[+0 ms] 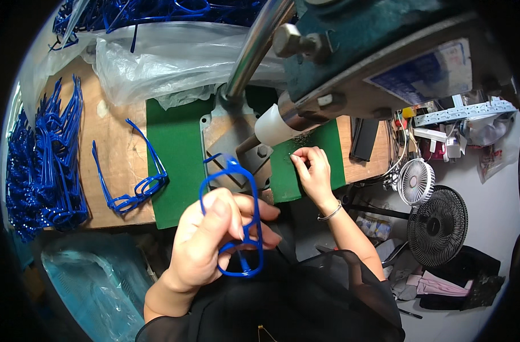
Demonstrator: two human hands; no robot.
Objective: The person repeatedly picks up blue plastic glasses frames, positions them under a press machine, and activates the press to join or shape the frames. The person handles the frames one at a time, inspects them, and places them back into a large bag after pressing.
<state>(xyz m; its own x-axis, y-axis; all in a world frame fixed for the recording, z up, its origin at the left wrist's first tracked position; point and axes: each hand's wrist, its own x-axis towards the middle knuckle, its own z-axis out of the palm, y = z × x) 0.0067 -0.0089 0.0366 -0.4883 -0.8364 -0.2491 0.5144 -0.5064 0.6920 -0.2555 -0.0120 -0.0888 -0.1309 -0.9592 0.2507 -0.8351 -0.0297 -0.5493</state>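
Observation:
My left hand is closed round a blue eyeglass frame, held up in front of the machine's base. The frame stands on end, with its two empty lens rims one above the other. On the green mat, to the right of the base plate, my right hand has thumb and forefinger pinched together. Whatever is between those fingertips is too small to name. Small dark bits lie scattered just beyond them. A white sleeve on the machine's rod hangs over the plate.
Left on the wooden table lie one blue eyeglass frame and a heap of blue frames. Clear plastic sheeting covers the back. The machine head looms overhead. At right are a black case, a white fan and a black fan.

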